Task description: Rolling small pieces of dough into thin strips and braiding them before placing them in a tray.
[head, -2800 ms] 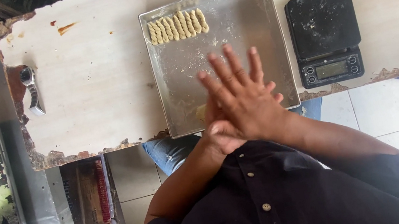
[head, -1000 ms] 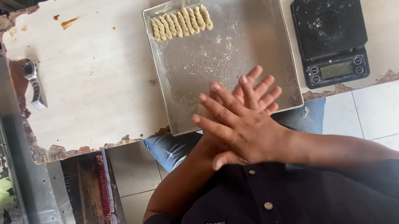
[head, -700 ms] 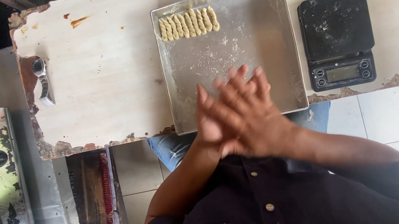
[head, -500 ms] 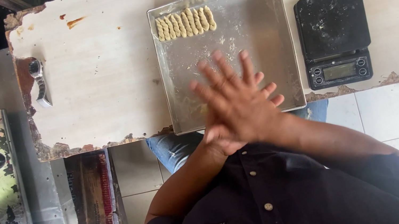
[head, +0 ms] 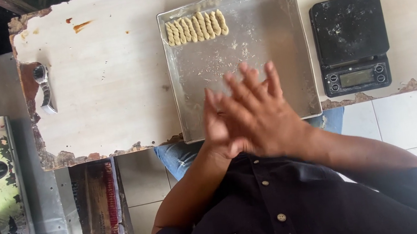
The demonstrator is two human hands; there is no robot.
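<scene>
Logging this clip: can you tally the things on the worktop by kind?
Dough pieces: 9, as far as the row can be told apart
Tray: 1
Scale: 1
Wristwatch: 1
Total: 12
The right hand lies over the left hand, above the tray's near edge.

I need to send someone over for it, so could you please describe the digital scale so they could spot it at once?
Start at the worn pale worktop and find the square metal baking tray with a row of dough sticks. The small black digital scale sits apart, just to the tray's right, near the chipped front edge. It is the only black item there, with a flat square platform and a display strip.
</scene>
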